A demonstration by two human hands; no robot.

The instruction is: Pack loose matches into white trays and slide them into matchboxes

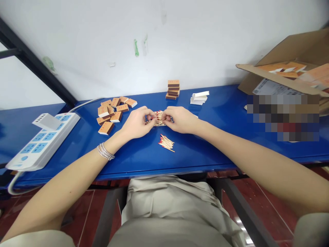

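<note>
A loose heap of wooden matches (pixel 159 118) with red heads lies on the blue table between my two hands. My left hand (pixel 137 122) is curled at the heap's left side, thumb and fingers closed on matches; red heads show inside the curl. From the right, my right hand (pixel 182 120) has its fingers bent and pinched on matches, its fingertips partly hidden. A smaller pile of matches (pixel 166 142) lies apart, nearer to me. Behind my hands, several matchboxes (pixel 173 90) are stacked by the wall, with white matchbox trays (pixel 199 98) to their right.
Several orange matchboxes (pixel 116 108) lie scattered to the left. A white power strip (pixel 48 140) with an adapter (pixel 46 121) plugged in sits farther left. An open cardboard box (pixel 277 84) holding orange matchbox pieces stands on the right, beside a blurred-out area. The table's front edge runs before my lap.
</note>
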